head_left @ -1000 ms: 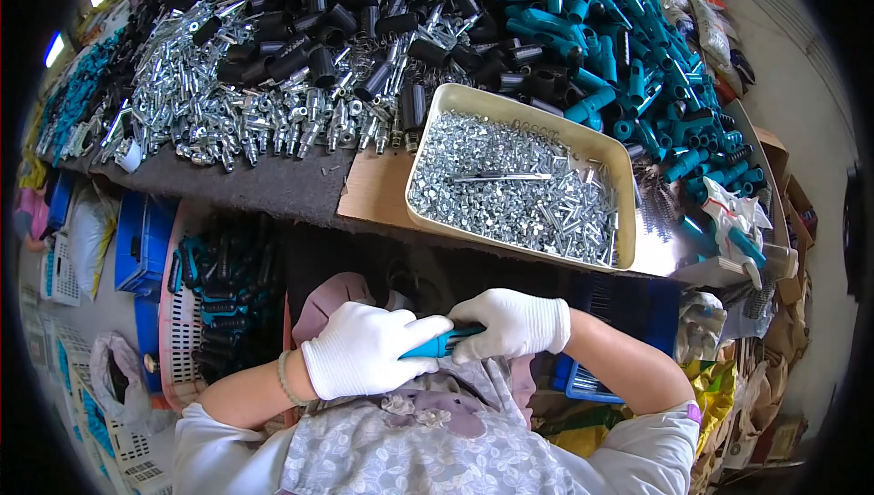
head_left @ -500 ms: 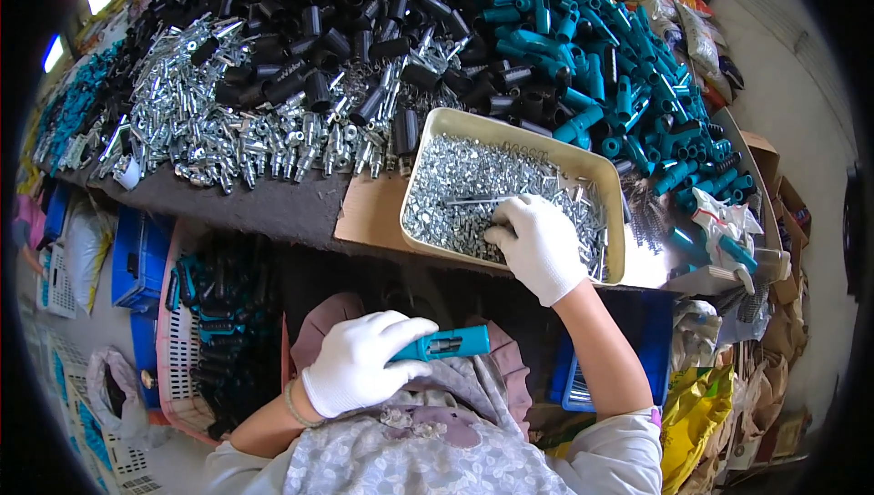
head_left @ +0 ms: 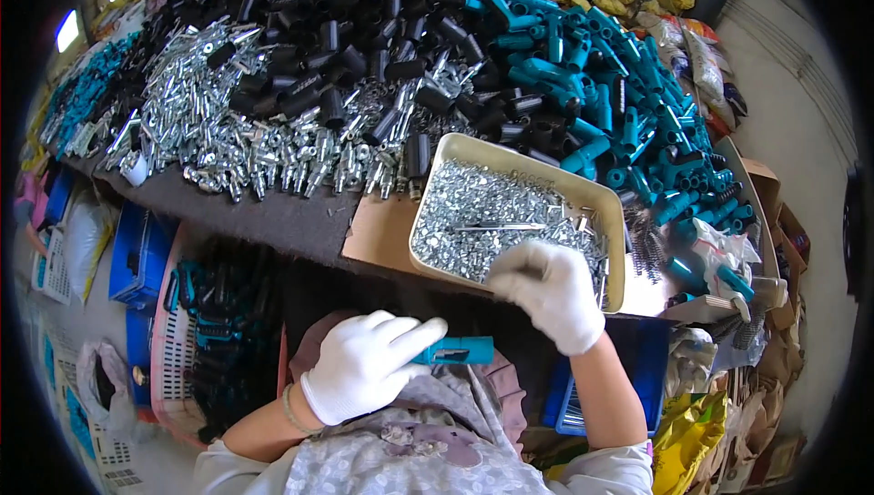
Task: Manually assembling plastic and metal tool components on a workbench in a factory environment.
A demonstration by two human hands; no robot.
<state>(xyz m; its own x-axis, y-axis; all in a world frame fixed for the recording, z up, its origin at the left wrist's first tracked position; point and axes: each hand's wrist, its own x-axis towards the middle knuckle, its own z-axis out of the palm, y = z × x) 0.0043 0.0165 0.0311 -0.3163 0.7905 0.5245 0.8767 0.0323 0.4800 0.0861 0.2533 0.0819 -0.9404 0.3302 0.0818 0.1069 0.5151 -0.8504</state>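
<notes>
My left hand [head_left: 369,363], in a white glove, grips a teal plastic tube part [head_left: 460,350] over my lap. My right hand [head_left: 549,290], also gloved, rests at the near edge of a cream metal tray [head_left: 473,151] full of small silver screws [head_left: 473,213]. Its fingers are curled down into the screws; whether they hold any is hidden. A long silver pin lies across the screws in the tray.
The workbench holds heaps of silver metal fittings [head_left: 228,140], black tubes [head_left: 346,31] and teal tube parts [head_left: 601,67]. A pink basket [head_left: 173,349] of black and teal parts stands at my lower left, with blue crates [head_left: 137,258] beside it. Boxes and bags crowd the right.
My right hand left the teal part, reached up to the screw tray, and has now drawn back to the tray's near edge. My left hand keeps holding the teal part.
</notes>
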